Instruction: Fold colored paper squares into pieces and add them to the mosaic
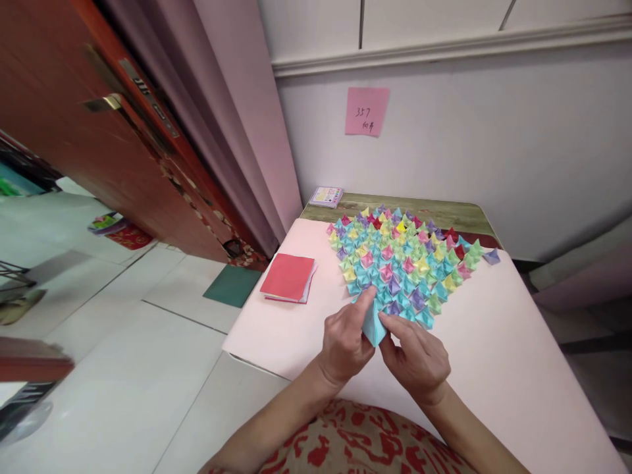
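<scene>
Head view: a rectangular table with a pale-pink cover (513, 368) is standing by a white wall (459, 125), where a square pink paper note (367, 112) is hanging. Lying at left: a stack of square red paper sheets (289, 275). Spreading across the far part: many small, pointed, multicoloured folded-paper pieces (388, 253). At their near end: one light-blue folded-paper piece (374, 327), which the left hand (347, 339) and right hand (416, 355) are both holding, fingers drawn in narrow.
</scene>
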### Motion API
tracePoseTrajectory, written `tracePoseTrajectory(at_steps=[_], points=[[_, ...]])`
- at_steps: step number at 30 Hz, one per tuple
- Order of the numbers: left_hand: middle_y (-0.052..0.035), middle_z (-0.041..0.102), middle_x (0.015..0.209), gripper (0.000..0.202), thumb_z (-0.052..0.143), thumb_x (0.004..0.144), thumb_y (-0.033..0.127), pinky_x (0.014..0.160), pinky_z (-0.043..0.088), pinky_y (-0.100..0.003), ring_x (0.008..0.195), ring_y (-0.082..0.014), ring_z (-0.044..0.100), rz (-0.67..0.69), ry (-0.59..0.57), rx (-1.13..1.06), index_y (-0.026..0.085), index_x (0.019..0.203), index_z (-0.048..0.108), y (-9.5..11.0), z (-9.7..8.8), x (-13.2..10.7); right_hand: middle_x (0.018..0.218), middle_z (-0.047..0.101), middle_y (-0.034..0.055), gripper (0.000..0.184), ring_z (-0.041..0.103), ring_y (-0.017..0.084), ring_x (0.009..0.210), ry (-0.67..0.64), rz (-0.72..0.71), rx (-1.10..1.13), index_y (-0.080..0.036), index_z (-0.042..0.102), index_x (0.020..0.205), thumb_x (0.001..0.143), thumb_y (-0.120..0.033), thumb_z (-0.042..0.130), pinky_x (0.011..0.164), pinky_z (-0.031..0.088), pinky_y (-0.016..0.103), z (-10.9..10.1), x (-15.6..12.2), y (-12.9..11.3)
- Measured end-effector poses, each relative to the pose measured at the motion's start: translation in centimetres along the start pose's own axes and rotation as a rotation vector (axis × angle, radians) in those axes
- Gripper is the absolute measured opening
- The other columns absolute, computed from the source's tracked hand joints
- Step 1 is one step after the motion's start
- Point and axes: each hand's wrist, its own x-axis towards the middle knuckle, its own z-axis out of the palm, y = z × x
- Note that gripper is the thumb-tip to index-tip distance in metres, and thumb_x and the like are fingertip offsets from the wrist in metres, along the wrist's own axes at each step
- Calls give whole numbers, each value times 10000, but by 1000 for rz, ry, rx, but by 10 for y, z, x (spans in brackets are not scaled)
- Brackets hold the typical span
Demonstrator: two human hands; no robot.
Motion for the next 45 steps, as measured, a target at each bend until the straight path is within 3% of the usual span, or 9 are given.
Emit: tracePoseTrajectory(at_steps=[4,9,16,19,22,29,33,39,45], points=[[-89,722,1151,476,531,845,93,878,569,-260,995,-184,710,-44,23,-70,186,1312,532,3,0,1,814,777,26,407,734,150,682,57,-109,-40,-214,645,1213,827,-102,708,722,557,235,-1,0,1],[-75,732,1106,407,542,828,95,857,570,-242,959,-176,717,-136,2,-173,171,1225,584,8,-3,3,837,778,30,476,736,160,715,15,-198,-38,-199,603,1287,833,-93,696,754,569,251,-7,3,3],[-81,709,1149,404,513,851,114,870,555,-279,1014,-196,695,-151,-29,-211,191,1245,558,7,-2,0,836,770,38,452,735,175,717,2,-143,-30,-211,610,1255,824,-100,690,715,566,271,-3,-3,3],[-37,728,913,453,511,850,93,731,558,-263,789,-170,707,-218,-55,-193,195,1292,487,6,2,-1,844,764,35,411,727,166,689,-14,-79,-47,-221,630,1208,823,-87,678,669,544,265,0,-4,6],[21,651,723,500,501,841,80,605,521,-245,602,-148,639,-266,-114,-233,195,1317,399,8,6,-1,878,765,28,378,735,166,746,-25,1,-43,-230,637,1182,843,-64,638,662,534,251,2,0,9],[-97,704,1044,433,450,860,54,770,572,-309,898,-205,709,-101,-70,-88,186,1272,458,1,8,0,869,775,6,349,733,150,712,-37,88,-18,-252,670,1141,859,-53,619,618,523,225,3,6,10],[-82,732,1043,392,488,895,77,811,580,-304,895,-186,711,-78,-7,-148,207,1253,579,-1,5,1,841,765,-14,310,703,127,644,-13,293,143,-272,713,1069,860,-70,605,616,540,227,4,5,7],[-61,722,894,243,561,896,174,527,541,-209,605,-105,646,-458,-35,-714,199,1067,733,4,3,7,661,699,-37,206,632,116,534,-71,770,586,-232,736,979,830,-152,617,539,546,230,4,7,4],[-9,670,648,206,648,834,192,521,509,-205,521,-86,583,-728,-89,-1025,152,1018,732,4,1,16,702,711,-9,197,645,123,582,-195,959,758,-203,740,960,817,-211,606,562,572,242,-2,17,8]])
